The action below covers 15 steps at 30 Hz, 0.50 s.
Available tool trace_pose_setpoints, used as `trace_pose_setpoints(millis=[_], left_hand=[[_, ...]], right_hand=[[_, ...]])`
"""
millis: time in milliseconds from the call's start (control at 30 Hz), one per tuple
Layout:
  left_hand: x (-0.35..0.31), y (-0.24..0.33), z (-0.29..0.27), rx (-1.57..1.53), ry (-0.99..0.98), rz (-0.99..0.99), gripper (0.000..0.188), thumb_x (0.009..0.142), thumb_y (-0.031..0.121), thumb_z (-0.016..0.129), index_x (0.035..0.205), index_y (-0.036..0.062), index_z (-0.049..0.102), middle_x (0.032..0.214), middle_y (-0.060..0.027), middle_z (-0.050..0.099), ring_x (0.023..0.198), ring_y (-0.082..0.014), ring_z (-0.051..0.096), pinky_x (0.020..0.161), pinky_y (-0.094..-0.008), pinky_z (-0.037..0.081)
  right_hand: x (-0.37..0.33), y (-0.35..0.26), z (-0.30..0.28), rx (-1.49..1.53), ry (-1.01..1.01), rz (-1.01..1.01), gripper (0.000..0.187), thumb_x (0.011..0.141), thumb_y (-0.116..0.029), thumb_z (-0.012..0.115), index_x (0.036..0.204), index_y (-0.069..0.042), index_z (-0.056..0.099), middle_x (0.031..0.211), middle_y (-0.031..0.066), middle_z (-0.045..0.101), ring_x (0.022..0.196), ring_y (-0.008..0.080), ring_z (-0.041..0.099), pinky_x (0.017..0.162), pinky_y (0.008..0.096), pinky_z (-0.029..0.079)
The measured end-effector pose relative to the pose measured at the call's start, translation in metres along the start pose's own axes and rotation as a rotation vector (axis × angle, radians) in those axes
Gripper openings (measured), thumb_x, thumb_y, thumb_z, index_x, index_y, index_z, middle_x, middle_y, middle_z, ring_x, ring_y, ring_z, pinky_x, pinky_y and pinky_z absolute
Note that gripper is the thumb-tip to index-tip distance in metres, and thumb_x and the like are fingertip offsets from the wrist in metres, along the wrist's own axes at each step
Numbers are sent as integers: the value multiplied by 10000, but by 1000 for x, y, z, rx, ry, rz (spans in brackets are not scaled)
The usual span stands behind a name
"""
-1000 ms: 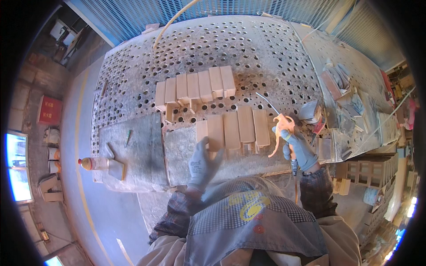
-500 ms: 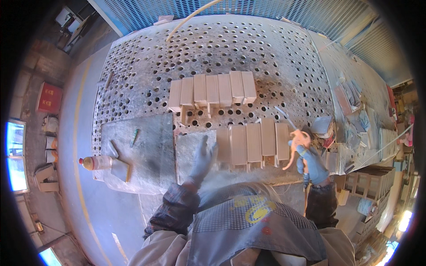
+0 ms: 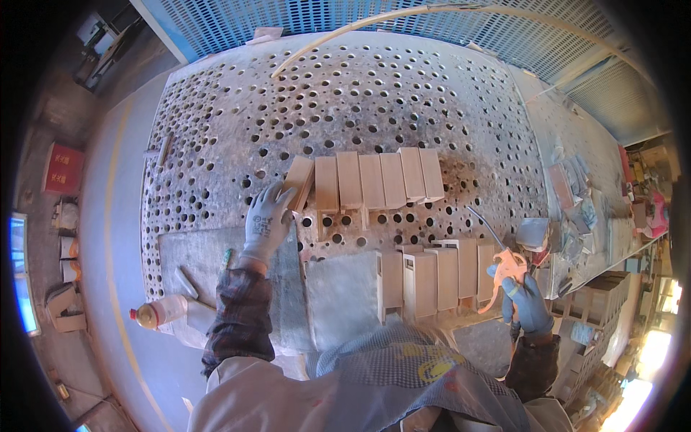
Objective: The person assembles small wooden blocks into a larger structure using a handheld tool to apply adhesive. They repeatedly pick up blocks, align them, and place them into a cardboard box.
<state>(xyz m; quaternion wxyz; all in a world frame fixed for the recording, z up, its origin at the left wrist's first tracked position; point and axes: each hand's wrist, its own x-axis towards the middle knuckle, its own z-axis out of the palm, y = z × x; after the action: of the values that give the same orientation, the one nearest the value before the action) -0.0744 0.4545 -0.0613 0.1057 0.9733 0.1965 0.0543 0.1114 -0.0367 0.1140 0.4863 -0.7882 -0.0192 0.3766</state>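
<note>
My left hand, in a pale glove, is at the left end of the back row of pale wooden boxes. Its fingers and thumb are closed on the leftmost wooden box, which leans askew from its neighbour. In my right hand, gloved in blue-grey, is an orange air blow gun with a long thin nozzle pointing up and left. A front row of similar boxes, several with hollow ends, stands just left of the blow gun.
The boxes stand on a worn table full of round holes. A dark sheet lies at left, near a clear bottle. A pale hose arches over the far edge. Abrasive-looking pads and scraps lie at right.
My left hand has moved left and away from me to the back row's leftmost box, which is now tilted. The right hand still holds the blow gun. The view has shifted.
</note>
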Motion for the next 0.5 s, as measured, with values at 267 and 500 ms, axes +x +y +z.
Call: trace_pose_setpoints(millis=[267,500], left_hand=[[37,1,29,-263,149,-278,935,770,314,792,1551,77,334,1249,-264,641,1028,-416,690,888,-463,570],[-50,-22,-21,-1438,212,-668,507,981,427,599,1299,32,612,1000,-64,695,737,-118,628,585,-267,451]], right_hand=[[-16,-21,15,-68,-134,-64,278,1049,-203,582,1265,-31,604,924,22,707,472,63,500,422,230,354],[-34,-11,5,46,-184,-148,315,1046,-200,577,1310,-28,567,1019,49,712,468,60,507,413,225,360]])
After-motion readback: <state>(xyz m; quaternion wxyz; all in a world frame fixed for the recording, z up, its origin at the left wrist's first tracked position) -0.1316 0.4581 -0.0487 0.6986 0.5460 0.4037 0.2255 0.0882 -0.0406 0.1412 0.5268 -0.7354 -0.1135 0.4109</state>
